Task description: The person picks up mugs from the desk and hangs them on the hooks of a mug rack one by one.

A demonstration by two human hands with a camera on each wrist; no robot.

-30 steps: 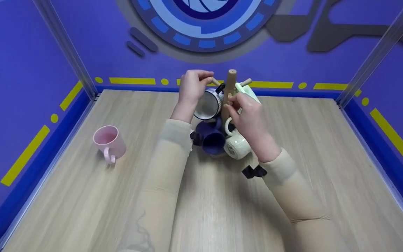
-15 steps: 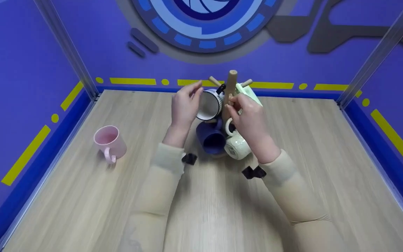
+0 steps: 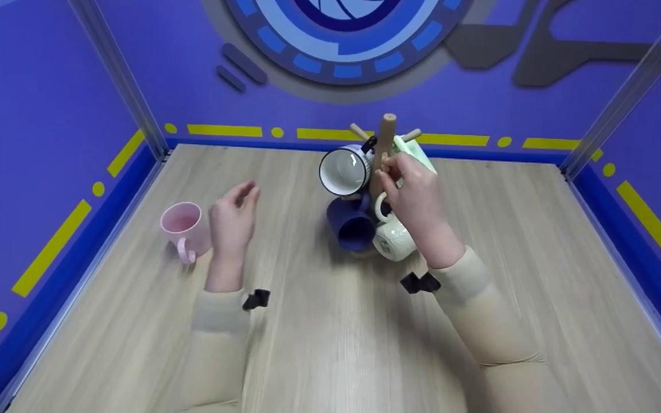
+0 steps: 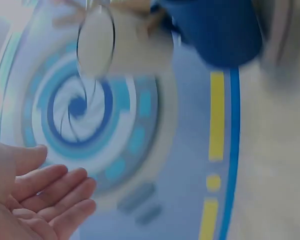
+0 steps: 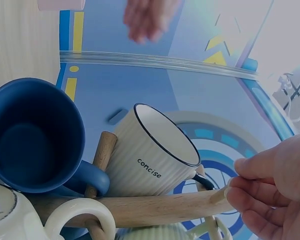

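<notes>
My left hand [image 3: 232, 223], holding nothing, hovers just right of the pink mug [image 3: 197, 236]; its fingers look relaxed in the left wrist view. That mug stands upright on the table, handle toward me. At the wooden mug tree [image 3: 388, 129], my right hand [image 3: 419, 195] pinches a short peg near the top of the post between thumb and fingers. From the tree hang a white mug [image 5: 150, 155] with a dark rim and the word "concise", a navy blue mug [image 3: 343, 219], a cream mug [image 3: 395, 240] and a pale green mug [image 3: 422, 158], partly hidden.
The wood-grain table [image 3: 319, 344] is enclosed by blue printed panels [image 3: 32, 115] at the back and sides, with metal corner posts [image 3: 118, 74]. Two upper pegs [image 3: 359, 132] of the tree stick out at the back. Black wrist mounts sit on both sleeves.
My left hand has left the tree's back left peg and the white mug, moving left and toward me, close to the pink mug. The right hand stays at the post.
</notes>
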